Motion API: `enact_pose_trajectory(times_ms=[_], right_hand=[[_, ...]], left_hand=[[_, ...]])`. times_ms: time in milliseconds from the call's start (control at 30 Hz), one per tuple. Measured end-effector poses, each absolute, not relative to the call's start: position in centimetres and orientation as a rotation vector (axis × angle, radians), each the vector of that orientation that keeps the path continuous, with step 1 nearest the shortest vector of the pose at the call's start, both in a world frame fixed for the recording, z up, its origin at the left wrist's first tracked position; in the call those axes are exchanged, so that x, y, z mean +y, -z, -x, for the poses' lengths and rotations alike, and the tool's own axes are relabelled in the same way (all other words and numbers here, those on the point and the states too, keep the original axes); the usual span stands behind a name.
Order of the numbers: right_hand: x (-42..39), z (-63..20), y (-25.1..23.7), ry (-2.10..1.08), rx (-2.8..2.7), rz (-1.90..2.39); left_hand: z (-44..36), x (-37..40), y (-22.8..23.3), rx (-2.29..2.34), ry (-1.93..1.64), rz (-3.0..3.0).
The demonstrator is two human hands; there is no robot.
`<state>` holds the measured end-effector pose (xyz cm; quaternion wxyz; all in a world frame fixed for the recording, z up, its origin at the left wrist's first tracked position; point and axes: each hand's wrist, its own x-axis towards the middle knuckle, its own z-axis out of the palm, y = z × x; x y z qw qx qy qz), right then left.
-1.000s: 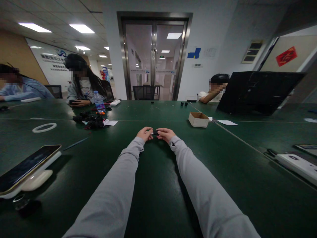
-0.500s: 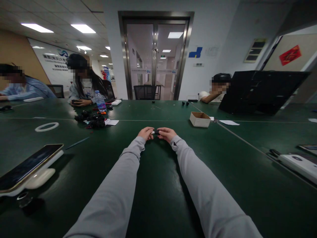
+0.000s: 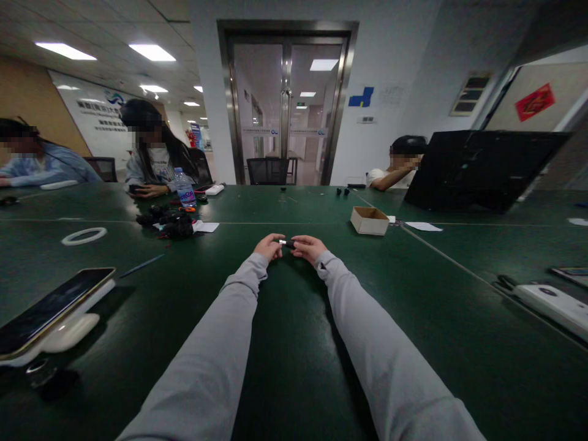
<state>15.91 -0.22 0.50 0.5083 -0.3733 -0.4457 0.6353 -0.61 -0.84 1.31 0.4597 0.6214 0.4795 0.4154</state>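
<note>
Small black stick with silver tip (image 3: 287,244), between both hands, looks light, stiff, slick; right hand (image 3: 309,247) pinches the black end, likely best hold; left hand (image 3: 269,247) at tip, can't tell if pinching.

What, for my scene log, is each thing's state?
Black-and-silver stick: between both hands
Left hand: fingertips at its silver end, grip unclear
Right hand: pinching its black end
Box: upright, open-topped
Plastic bottle: upright
Smartphone: face up, screen dark
White ring: lying flat
Glass double doors: shut
Ceiling lights: lit
</note>
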Motion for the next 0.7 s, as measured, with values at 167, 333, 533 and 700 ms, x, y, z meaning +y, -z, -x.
enact_pose_trajectory(times_ms=[167,333,533,700], right_hand=[[-0.11,-15.94,-0.39,-1.539,-1.099,0.912],[-0.09,-15.92,-0.35,-1.537,-1.116,0.917],[-0.05,-15.99,-0.36,-1.539,-1.143,0.922],[-0.16,-15.99,-0.47,-1.534,-1.143,0.93]], left_hand=[[0.51,-0.67,-1.19,1.169,-1.079,-1.539],[0.59,-0.58,-1.1,1.18,-1.046,-1.541],[0.58,-0.61,-0.94,1.158,-1.075,-1.53],[0.58,-0.4,-0.68,1.146,-1.113,-1.552]])
